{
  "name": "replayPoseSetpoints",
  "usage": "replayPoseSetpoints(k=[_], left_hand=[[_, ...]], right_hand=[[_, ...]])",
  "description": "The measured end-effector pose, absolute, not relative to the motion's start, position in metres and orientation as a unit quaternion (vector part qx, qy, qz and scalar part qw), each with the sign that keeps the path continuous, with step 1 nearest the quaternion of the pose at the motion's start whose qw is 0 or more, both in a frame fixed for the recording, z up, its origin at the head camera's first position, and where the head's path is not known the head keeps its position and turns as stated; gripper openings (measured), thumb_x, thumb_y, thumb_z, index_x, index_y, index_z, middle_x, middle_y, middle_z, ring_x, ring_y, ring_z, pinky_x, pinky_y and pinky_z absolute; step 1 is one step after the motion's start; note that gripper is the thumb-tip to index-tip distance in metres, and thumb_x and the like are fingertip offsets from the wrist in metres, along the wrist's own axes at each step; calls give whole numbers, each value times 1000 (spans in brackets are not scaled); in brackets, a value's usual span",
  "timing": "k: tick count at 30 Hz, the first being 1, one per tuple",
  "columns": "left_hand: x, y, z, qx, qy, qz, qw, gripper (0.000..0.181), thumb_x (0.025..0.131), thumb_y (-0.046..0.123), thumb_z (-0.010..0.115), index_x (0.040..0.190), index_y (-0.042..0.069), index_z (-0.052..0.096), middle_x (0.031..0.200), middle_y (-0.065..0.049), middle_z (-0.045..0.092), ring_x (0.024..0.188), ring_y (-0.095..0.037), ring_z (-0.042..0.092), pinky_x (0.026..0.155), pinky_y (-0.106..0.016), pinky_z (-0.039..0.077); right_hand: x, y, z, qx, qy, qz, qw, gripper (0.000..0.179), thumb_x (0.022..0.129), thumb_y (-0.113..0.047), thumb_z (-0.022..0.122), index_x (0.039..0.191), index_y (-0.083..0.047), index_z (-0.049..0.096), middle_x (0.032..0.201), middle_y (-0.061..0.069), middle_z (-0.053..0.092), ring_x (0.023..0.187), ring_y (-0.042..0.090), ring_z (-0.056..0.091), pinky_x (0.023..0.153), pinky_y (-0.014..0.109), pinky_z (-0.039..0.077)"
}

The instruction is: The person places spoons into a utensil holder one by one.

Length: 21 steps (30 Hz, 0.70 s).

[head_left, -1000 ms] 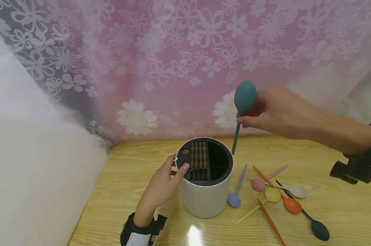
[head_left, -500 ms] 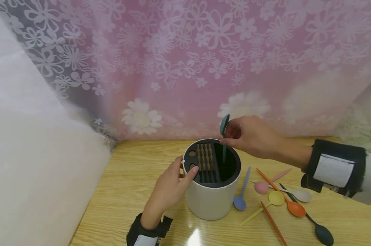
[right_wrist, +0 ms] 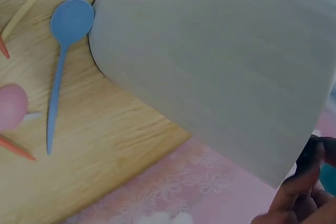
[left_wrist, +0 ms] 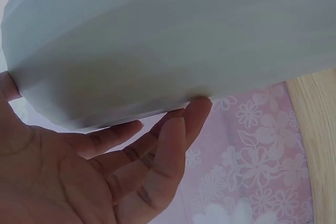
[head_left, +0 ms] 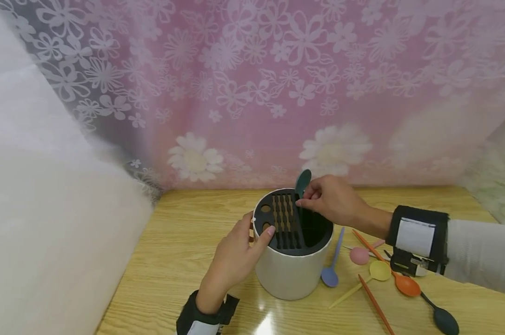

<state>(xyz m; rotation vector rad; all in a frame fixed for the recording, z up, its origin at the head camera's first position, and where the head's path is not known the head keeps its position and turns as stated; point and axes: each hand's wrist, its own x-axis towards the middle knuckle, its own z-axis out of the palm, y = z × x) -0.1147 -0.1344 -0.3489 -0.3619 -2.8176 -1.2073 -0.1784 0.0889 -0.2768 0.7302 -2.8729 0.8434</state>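
Observation:
A white round utensil holder (head_left: 288,279) with a black slotted top (head_left: 282,239) stands upright on the table. My left hand (head_left: 235,253) grips its left side, thumb over the rim and fingers along the wall. In the left wrist view, fingertips (left_wrist: 198,106) touch the white wall. Above the large opening, my right hand (head_left: 334,197) pinches the teal spoon (head_left: 304,180) near its bowl. The spoon is upright, bowl on top, and its handle goes down into that opening; the lower end is hidden. The right wrist view catches only part of the right hand (right_wrist: 302,198).
Right of the holder, a blue spoon (head_left: 330,277) lies close to its base. Pink (head_left: 359,256), yellow (head_left: 380,270), orange (head_left: 408,285) and black (head_left: 446,321) spoons lie loosely crossed, beside an orange stick-like handle (head_left: 375,304). A flowered curtain (head_left: 252,93) hangs behind the wooden table (head_left: 185,223).
My right hand has come down and left from above the table, bringing the teal spoon's handle into the holder's large opening. My left hand keeps its grip on the holder.

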Motion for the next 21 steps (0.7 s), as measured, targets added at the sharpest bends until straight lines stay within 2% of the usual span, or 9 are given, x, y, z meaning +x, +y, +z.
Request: replayPoseSetpoints(k=[10,21], left_hand=[[-115,-134,-347,-111,-913,-391,28,75,83,69,31,138,17,32,122,-6,52,94,-16,54,74,-43,50],[-116,-133,-350,-107,-913,-392,27,74,83,69,32,138,19,32,122,-5,52,93,-15,54,73,-42,50]], right_hand=[[-176,95,-280,229,-941,245,50,18,76,-30,69,67,-15,65,64,0,63,58,11,52,50,32,46],[-164,116,-269,221,-936,274,17,20,78,-35,67,69,-17,65,67,-1,62,58,15,48,50,32,41]])
